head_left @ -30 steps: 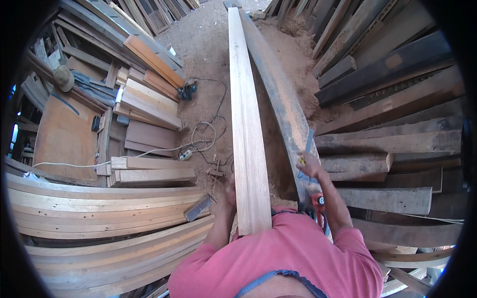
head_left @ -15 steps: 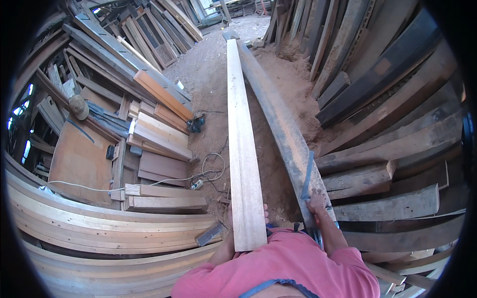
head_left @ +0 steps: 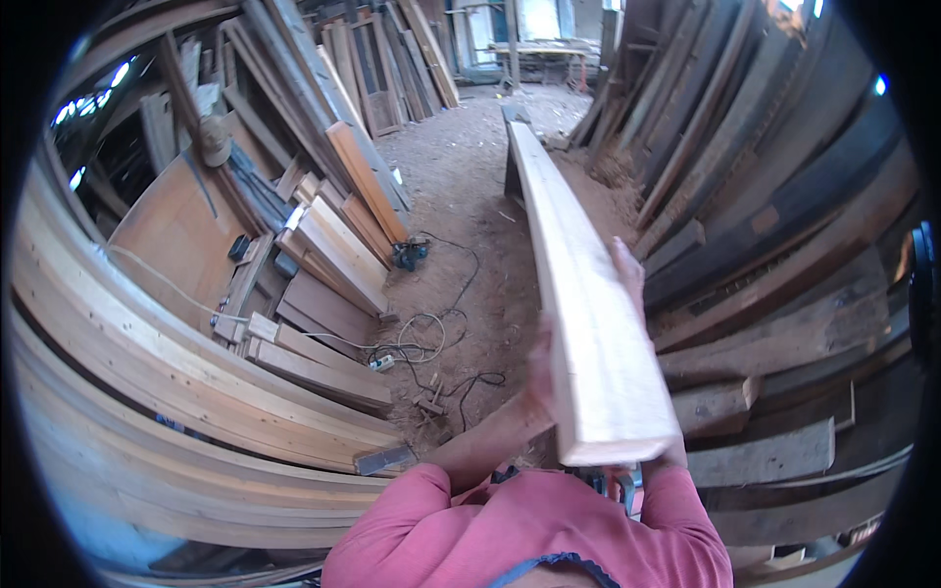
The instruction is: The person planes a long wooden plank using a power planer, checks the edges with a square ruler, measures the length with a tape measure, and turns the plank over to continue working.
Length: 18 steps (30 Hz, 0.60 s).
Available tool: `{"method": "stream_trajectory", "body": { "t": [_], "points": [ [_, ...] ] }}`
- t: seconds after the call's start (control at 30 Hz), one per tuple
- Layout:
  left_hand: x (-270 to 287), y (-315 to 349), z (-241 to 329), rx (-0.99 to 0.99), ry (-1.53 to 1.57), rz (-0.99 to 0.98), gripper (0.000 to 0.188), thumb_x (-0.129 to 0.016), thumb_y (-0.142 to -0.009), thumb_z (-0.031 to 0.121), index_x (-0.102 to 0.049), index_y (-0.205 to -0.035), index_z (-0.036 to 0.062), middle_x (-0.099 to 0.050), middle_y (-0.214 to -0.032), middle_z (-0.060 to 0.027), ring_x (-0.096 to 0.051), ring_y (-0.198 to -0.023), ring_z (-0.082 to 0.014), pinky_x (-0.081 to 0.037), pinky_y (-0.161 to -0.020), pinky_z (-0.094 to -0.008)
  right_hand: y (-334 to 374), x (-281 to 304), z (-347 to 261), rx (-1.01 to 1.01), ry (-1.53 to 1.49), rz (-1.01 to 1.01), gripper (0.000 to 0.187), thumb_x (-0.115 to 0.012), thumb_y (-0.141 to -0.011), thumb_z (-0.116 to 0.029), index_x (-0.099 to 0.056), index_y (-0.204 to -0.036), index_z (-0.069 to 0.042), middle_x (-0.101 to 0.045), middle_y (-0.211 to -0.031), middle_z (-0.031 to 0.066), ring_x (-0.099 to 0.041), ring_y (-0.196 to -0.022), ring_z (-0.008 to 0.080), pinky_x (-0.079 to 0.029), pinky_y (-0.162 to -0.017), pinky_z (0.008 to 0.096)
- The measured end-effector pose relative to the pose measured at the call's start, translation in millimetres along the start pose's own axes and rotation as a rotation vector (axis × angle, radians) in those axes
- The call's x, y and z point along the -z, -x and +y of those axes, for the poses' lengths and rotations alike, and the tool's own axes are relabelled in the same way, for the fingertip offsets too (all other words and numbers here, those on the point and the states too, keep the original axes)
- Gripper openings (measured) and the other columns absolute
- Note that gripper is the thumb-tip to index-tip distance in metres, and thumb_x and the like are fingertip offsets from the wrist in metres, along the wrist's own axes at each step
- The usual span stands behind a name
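Note:
A long, pale wooden beam (head_left: 593, 323) stretches away from me, its near end raised close to my chest. My left hand (head_left: 541, 365), smeared by motion, is against the beam's left side near that end. Farther along, on the right side, my right hand (head_left: 630, 272) holds the beam with its fingers reaching up past the top edge. Below it lies a dark, weathered plank bench, mostly hidden; only its far end (head_left: 515, 115) shows. A metal tool (head_left: 624, 485), partly covered, is by my waist under the near end.
Stacked boards (head_left: 196, 392) line the left, and heavy dark timbers (head_left: 784, 260) lean on the right. A power tool (head_left: 410, 254), tangled cables (head_left: 421, 333) and a socket strip (head_left: 381, 363) lie on the dusty floor. A small grey block (head_left: 385, 460) rests on the left boards.
The pale beam has swung right, from beside the bench to over it, with its near end lifted. My right hand has left the bench and the blue strip-like tool for the beam. My view tilted up.

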State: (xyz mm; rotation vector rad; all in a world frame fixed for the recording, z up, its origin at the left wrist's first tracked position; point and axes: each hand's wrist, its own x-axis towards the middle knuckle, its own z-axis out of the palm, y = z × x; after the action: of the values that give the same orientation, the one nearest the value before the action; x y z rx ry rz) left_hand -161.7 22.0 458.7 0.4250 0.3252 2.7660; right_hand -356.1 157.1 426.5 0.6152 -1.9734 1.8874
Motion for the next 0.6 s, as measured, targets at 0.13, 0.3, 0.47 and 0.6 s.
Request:
{"method": "stream_trajectory", "body": {
  "t": [0.13, 0.3, 0.47, 0.6],
  "points": [
    [-48, 13, -6, 0.404, 0.217, -0.534, 0.084, -0.035, -0.098, 0.069, -0.031, -0.152, 0.0041, -0.049, -0.143, -0.0177, -0.047, -0.136, -0.0233, -0.043, -0.11, -0.0388, 3, 2, -13, 0.374, -0.341, 0.037, 0.046, -0.071, -0.088, -0.02, -0.053, -0.126, -0.001, -0.056, -0.13, 0.0216, -0.056, -0.119, 0.0301, -0.045, -0.104, 0.043],
    [-127, 16, 21, -0.297, -1.261, -0.892, 0.033, -0.075, -0.086, 0.031, -0.069, -0.103, 0.0029, -0.07, -0.105, -0.0142, -0.064, -0.107, -0.0215, -0.052, -0.091, -0.0353, 49, 76, -178, 0.768, 0.233, 0.183, 0.06, -0.073, -0.087, -0.041, -0.054, -0.127, 0.0, -0.057, -0.128, 0.0176, -0.056, -0.119, 0.0287, -0.046, -0.101, 0.0415],
    [-78, -63, 46, -1.24, -1.72, -0.265, 0.065, -0.079, -0.081, 0.047, -0.056, -0.124, 0.004, -0.062, -0.113, -0.0166, -0.061, -0.108, -0.0304, -0.048, -0.094, -0.0417, 92, 125, -262, 0.854, -0.214, 0.3, 0.072, -0.07, -0.085, -0.054, -0.051, -0.128, 0.0, -0.058, -0.116, 0.0154, -0.054, -0.117, 0.0309, -0.032, -0.115, 0.0562],
    [-81, -118, 66, -1.518, -2.093, -0.284, 0.087, -0.065, -0.083, 0.065, -0.039, -0.139, 0.0039, -0.058, -0.112, -0.0196, -0.057, -0.11, -0.0321, -0.046, -0.095, -0.0456, 117, 128, -343, 0.868, -0.699, 0.141, 0.055, -0.059, -0.095, -0.045, -0.051, -0.127, -0.001, -0.053, -0.119, 0.0156, -0.049, -0.117, 0.0321, -0.02, -0.121, 0.0602]
  ]
}}
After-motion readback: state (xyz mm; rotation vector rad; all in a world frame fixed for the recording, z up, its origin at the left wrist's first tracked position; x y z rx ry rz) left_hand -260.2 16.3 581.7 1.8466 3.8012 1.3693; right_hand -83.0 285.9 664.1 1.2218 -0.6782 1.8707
